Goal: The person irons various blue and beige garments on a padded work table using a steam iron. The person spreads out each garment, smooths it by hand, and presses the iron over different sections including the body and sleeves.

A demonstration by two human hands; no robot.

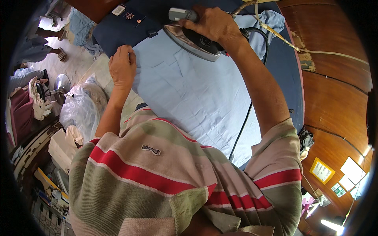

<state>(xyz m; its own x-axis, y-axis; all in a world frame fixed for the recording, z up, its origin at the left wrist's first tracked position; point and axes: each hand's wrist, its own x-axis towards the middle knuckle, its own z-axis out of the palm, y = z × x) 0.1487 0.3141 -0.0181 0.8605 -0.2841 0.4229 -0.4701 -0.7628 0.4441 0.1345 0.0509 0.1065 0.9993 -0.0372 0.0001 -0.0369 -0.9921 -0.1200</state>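
Head view: the right hand (217, 24) is wrapped round the handle of the iron (193, 44). The blue cloth (189, 92) lies under the iron and between the hands. The left hand (123, 66) is at the cloth's edge, fingers together, curled; pinching cannot be determined.

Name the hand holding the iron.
The right hand: it grips the iron, while the left hand is apart from it, at the edge of the light blue cloth.

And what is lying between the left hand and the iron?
In the head view, light blue cloth lies between the left hand and the iron.
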